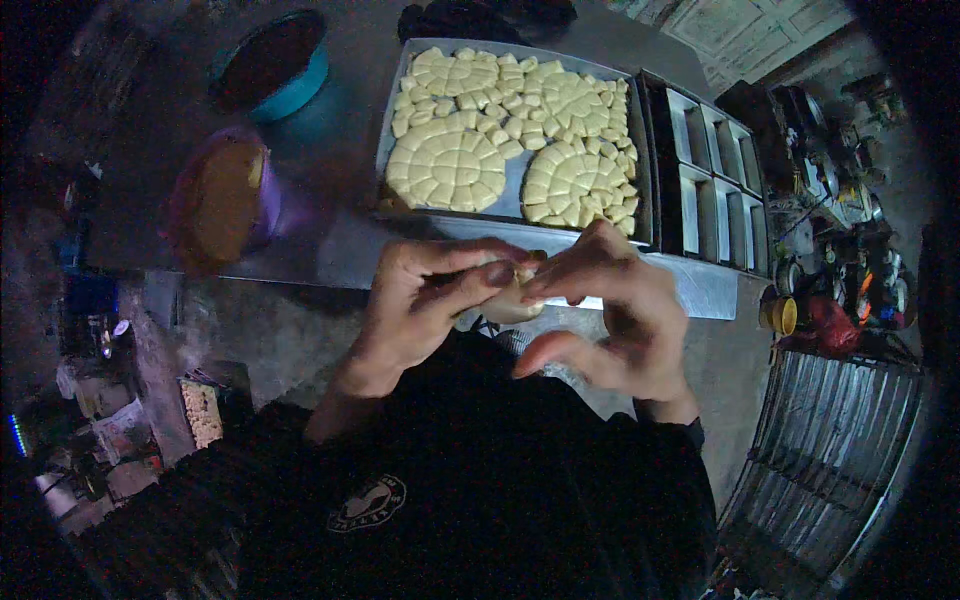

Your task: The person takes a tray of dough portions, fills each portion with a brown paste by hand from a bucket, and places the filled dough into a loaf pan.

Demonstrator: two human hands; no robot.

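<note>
In front of my chest, a small pale piece of dough [516,303] is between my two hands. My left hand [415,305] pinches it with thumb and fingers. My right hand [628,310] has its bent fingers on the dough from the other side, while its thumb stands apart lower down. Just beyond the hands lies a large metal baking tray [514,190]. On it are four flat rounds of scored dough, such as the near left round [447,168], with small loose dough pieces [520,110] between them. Part of the held dough is hidden by my fingers.
Right of the tray stands a dark set of rectangular loaf tins [697,185]. A purple bucket [262,200] and a teal basin [298,92] stand at the left on the metal table [690,287]. A slatted rack [830,440] is at the lower right.
</note>
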